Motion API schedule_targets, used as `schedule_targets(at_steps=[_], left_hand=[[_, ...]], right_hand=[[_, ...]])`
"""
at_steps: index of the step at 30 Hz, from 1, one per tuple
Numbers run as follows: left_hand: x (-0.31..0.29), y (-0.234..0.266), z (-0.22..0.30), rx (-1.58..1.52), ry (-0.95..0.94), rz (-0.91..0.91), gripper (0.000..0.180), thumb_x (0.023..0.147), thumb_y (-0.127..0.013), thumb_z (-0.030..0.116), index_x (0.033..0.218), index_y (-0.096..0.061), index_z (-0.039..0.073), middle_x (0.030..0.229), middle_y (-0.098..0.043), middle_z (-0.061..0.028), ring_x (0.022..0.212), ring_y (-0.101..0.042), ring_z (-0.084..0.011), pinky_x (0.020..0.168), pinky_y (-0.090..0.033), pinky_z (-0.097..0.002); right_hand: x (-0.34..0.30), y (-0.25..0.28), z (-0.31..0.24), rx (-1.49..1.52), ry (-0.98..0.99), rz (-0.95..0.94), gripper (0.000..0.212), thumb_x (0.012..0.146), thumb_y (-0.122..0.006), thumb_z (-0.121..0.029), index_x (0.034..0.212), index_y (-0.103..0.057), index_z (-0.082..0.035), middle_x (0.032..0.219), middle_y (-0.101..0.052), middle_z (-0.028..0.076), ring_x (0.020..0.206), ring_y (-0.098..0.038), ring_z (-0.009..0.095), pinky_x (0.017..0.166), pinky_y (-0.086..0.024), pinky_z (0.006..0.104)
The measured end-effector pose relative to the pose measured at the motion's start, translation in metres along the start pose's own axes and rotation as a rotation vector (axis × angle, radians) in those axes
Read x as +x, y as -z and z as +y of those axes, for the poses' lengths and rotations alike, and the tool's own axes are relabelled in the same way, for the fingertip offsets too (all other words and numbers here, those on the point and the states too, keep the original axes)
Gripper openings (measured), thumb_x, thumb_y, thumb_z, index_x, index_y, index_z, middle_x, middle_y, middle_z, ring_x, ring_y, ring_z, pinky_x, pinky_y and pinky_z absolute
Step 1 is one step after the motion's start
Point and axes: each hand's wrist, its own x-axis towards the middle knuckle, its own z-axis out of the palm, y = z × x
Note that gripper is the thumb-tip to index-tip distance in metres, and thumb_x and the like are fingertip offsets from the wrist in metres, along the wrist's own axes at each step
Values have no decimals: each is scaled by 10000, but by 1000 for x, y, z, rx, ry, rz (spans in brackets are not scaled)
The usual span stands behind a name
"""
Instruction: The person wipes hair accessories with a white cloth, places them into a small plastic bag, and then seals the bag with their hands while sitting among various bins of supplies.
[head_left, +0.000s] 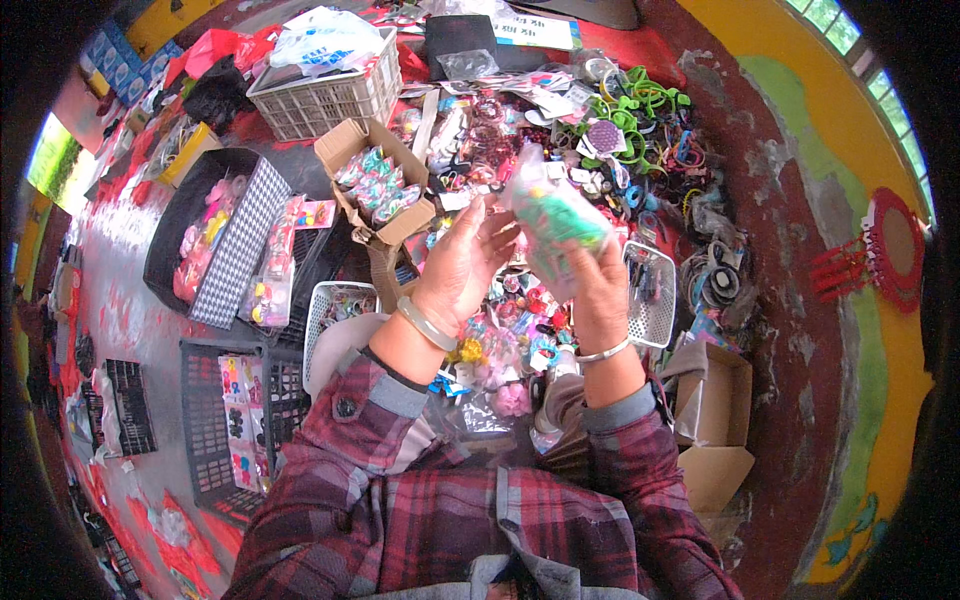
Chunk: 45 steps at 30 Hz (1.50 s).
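The right hand (598, 292) grasps a green-filled, clear plastic bag (558, 215) above heaped trinkets (510, 350). The left hand (458, 268), loosely open, is just beside it.

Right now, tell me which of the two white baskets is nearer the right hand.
The white basket just to the right of the right hand; the other white basket sits left of the left hand, farther off.

The right hand (597, 295) is gripping with bent fingers (582, 262), the left hand (458, 265) is standing loosely open to those fingers' left, and both wrists (612, 378) and forearms (335, 430) are lying nearer the torso (440, 520) than the fingers
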Motion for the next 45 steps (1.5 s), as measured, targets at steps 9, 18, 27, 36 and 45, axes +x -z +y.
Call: schedule_targets(at_steps=[9,18,27,36,45], left_hand=[[-8,-11,-23,-145,4,-159,467,807,-653,415,1114,-538,82,1102,-550,-4,1022,-517,-132,929,-393,-321],[1,2,-8,-48,-120,0,415,845,-608,396,1098,-542,74,960,-616,-57,859,-615,-189,707,-534,-367],[-7,-3,2,-66,-22,-36,402,890,-533,405,1114,-542,72,987,-610,-57,880,-610,-182,740,-529,-351],[-15,-8,-6,99,43,-149,356,906,-540,312,1173,-540,76,1061,-608,-20,926,-591,-123,793,-493,-282],[-17,-7,-7,207,15,-88,366,884,-588,283,1181,-514,82,1059,-577,0,910,-561,-105,791,-478,-288]], right_hand=[[-5,3,1,709,-368,55,273,839,-627,-251,1027,-561,-65,1084,-589,78,1016,-565,238,851,-488,403],[-10,-26,-8,536,-260,-127,568,868,-554,-386,1295,-416,-39,1241,-511,91,1110,-510,208,930,-429,349],[1,11,-28,-455,196,-468,459,944,-388,-222,1337,-375,15,1425,-310,169,1339,-258,277,1079,-215,371],[-6,1,-34,-774,340,-536,523,927,-436,-158,1398,-259,-18,1471,-151,217,1379,-114,311,1091,-143,364],[-4,-3,-28,-747,309,-412,490,924,-442,-142,1379,-304,-24,1440,-247,206,1364,-174,287,1080,-184,343]])
